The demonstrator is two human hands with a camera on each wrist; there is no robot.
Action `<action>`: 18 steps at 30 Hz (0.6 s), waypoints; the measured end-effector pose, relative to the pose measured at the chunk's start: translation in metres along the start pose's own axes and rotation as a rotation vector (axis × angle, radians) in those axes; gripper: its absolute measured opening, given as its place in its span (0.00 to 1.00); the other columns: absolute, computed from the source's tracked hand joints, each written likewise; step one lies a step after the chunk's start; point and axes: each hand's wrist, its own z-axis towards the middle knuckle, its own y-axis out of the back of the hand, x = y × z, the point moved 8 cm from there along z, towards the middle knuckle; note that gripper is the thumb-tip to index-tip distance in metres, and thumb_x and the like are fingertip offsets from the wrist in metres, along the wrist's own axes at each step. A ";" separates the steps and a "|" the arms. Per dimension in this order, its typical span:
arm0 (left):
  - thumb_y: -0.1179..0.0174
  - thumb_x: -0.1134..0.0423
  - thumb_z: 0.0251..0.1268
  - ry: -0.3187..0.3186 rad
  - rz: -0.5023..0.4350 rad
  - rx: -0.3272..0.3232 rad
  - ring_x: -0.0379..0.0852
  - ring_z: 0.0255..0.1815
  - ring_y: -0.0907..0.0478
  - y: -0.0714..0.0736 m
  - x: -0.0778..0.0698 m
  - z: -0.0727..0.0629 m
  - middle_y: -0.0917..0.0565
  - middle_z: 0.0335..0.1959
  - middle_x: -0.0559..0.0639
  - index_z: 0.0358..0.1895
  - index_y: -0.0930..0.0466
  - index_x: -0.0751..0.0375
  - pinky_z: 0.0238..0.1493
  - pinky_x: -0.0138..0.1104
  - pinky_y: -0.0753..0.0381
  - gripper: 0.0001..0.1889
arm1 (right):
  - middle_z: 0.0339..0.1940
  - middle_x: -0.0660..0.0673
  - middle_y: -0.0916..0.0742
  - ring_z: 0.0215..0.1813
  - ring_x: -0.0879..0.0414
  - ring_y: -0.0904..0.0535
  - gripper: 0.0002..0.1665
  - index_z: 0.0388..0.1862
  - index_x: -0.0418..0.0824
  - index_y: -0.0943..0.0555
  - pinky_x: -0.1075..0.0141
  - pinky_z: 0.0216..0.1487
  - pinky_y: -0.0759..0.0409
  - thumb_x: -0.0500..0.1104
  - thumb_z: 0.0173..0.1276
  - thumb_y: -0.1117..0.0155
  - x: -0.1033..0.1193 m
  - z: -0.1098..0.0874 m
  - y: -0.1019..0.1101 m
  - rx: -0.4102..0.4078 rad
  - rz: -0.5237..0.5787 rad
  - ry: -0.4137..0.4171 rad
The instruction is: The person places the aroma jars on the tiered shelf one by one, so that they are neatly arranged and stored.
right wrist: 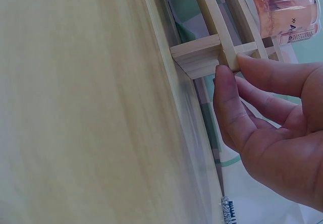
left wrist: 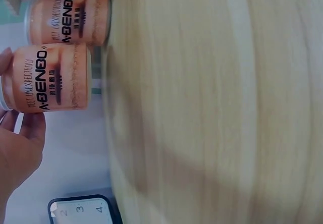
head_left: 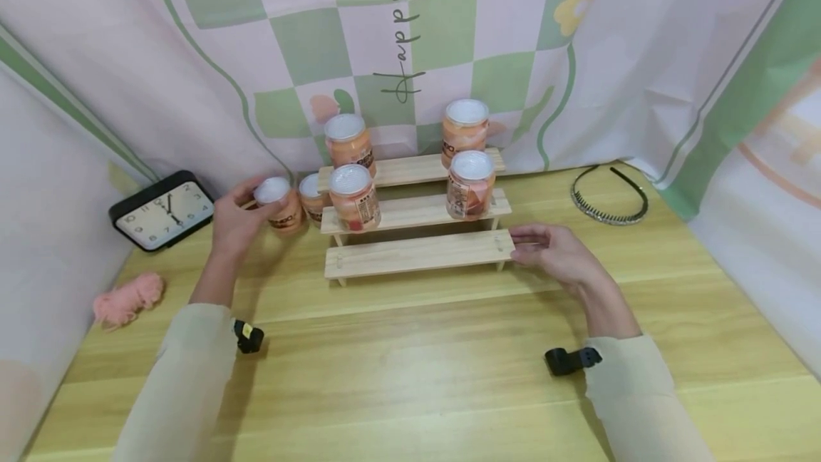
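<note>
My left hand [head_left: 239,214] grips an orange-labelled can [head_left: 285,214] with a pale lid, thumb and fingers on its sides. In the left wrist view this can [left wrist: 50,77] has black lettering and sits right beside a second matching can [left wrist: 70,18]. That second can [head_left: 313,199] stands on the table at the left end of a three-step wooden display rack [head_left: 417,255]. With thumb and fingertips, my right hand [head_left: 551,252] pinches the right end of the rack's lowest step; the right wrist view shows the thumb and index finger at that corner [right wrist: 229,57].
Two cans, left [head_left: 347,137] and right [head_left: 465,130], stand on the top step. Two more, left [head_left: 354,198] and right [head_left: 471,187], occupy the middle one. Around lie a black clock [head_left: 163,211], pink yarn-like bundle [head_left: 130,298] and toothed headband [head_left: 606,216]. A checked curtain [head_left: 442,27] hangs behind.
</note>
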 end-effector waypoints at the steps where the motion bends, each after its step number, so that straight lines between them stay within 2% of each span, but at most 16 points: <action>1: 0.25 0.58 0.59 0.001 0.000 -0.003 0.48 0.62 0.29 0.001 -0.001 -0.001 0.23 0.65 0.58 0.71 0.25 0.58 0.56 0.32 0.23 0.35 | 0.64 0.26 0.23 0.61 0.39 0.24 0.33 0.72 0.23 0.35 0.64 0.56 0.19 0.31 0.71 0.38 0.000 0.000 0.000 0.000 0.001 -0.001; 12: 0.26 0.56 0.60 -0.030 0.003 0.018 0.47 0.63 0.28 0.014 -0.014 -0.018 0.25 0.67 0.57 0.72 0.28 0.59 0.56 0.31 0.23 0.37 | 0.64 0.27 0.24 0.62 0.38 0.25 0.34 0.72 0.24 0.35 0.65 0.56 0.19 0.32 0.71 0.37 -0.002 0.001 0.000 -0.001 -0.008 0.000; 18: 0.26 0.55 0.61 -0.050 0.049 0.045 0.47 0.62 0.27 0.017 -0.022 -0.027 0.24 0.67 0.56 0.72 0.28 0.58 0.53 0.29 0.22 0.37 | 0.65 0.26 0.24 0.63 0.37 0.25 0.33 0.72 0.24 0.35 0.66 0.55 0.19 0.31 0.71 0.37 0.000 0.001 0.001 -0.005 -0.004 0.004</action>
